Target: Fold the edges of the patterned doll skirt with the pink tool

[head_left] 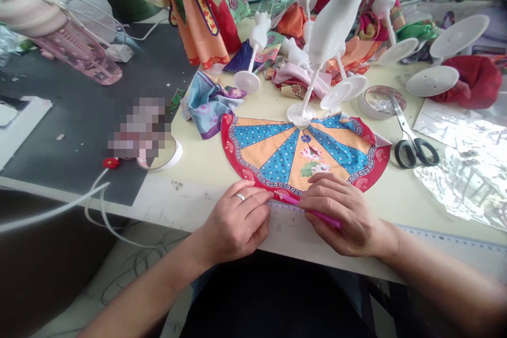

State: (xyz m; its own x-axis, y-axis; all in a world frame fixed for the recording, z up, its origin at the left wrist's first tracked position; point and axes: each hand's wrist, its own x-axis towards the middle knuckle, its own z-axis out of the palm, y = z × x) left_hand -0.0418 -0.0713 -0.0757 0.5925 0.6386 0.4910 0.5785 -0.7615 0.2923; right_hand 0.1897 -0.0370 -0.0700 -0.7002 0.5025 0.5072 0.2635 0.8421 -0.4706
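Observation:
A half-round cloth piece [273, 163] with blue and peach panels and a red border lies on the table, its curved edge toward me. My right hand [340, 216] is closed around a pink pen-like tool [327, 219], whose thin end points left at the red border. On the left, my left hand [237, 216] has its fingers pressed together at the border's near edge, beside the tool's tip; what they pinch, if anything, is too small to tell. A white stand base [300, 116] touches the cloth's straight edge.
Black-handled scissors [414, 142] and a tape roll [382, 101] lie to the right, near clear plastic wrap [467, 169]. Small white mannequin stands [247, 82] and cloth bundles crowd the back. Another tape roll [176, 153] and a pink bottle [85, 55] are left.

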